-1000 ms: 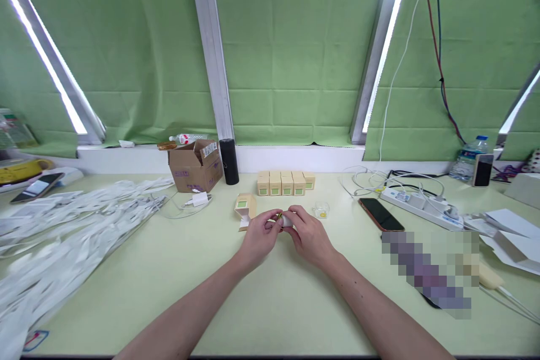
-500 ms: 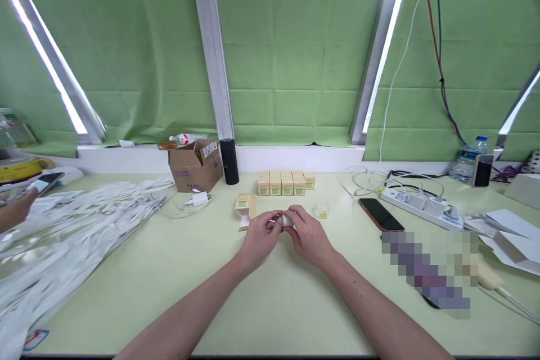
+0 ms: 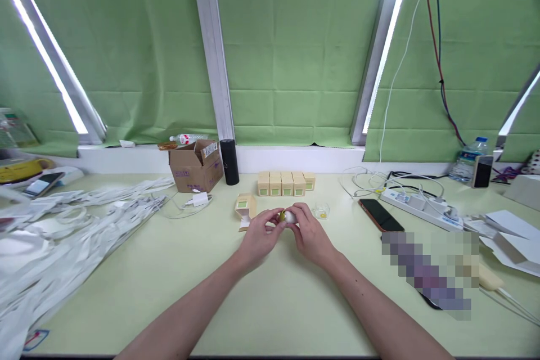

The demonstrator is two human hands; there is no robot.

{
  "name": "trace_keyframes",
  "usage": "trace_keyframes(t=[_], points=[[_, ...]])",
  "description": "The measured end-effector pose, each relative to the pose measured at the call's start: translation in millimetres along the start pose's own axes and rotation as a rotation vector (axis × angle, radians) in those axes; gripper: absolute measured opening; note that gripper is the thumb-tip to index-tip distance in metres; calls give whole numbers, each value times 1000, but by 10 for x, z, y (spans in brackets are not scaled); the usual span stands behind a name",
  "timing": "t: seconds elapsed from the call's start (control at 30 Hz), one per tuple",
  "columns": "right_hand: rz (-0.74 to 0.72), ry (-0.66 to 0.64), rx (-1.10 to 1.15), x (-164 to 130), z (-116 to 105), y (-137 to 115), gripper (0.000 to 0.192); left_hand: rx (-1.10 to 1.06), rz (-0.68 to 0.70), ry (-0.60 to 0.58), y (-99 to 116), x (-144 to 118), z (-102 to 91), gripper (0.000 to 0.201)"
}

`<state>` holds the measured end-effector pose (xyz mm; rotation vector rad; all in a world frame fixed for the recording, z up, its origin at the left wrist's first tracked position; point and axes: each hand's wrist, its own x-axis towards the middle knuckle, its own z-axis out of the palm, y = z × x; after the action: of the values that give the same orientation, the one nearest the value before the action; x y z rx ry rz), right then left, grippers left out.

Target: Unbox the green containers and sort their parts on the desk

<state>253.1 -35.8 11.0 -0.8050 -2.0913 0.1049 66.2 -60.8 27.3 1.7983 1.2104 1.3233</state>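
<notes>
A small rounded white object (image 3: 290,217) with a yellow-green end is held between both hands above the table; its exact kind cannot be made out. My left hand (image 3: 260,237) pinches the yellow-green end. Around the white end, the fingers of my right hand (image 3: 311,236) are closed. An opened small kraft-paper box (image 3: 246,206) lies just beyond my left hand. Beyond my right hand stands a clear plastic container (image 3: 321,211) with something yellow in it. Several small kraft boxes (image 3: 281,184) with green-framed labels stand in a block farther back.
At the left, white strips (image 3: 97,230) spread across the table, a phone (image 3: 44,184) at their far side. A cardboard box (image 3: 194,167) and a black cylinder (image 3: 229,162) stand behind. On the right are a phone (image 3: 381,215), a power strip (image 3: 422,208) and cables.
More of the yellow-green end now shows between my fingers; my hands have barely shifted. At the far left, another person's hand has left the phone there.
</notes>
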Motion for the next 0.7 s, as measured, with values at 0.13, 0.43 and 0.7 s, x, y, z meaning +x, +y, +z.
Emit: trace_keyframes(t=[0.13, 0.43, 0.7], points=[[28, -24, 69, -13, -18, 5, 34, 156, 93, 9, -65, -41, -12, 43], [102, 40, 316, 20, 18, -45, 25, 116, 92, -27, 13, 0, 9, 27], [413, 145, 687, 24, 158, -2, 33, 58, 59, 18, -24, 31, 30, 25]])
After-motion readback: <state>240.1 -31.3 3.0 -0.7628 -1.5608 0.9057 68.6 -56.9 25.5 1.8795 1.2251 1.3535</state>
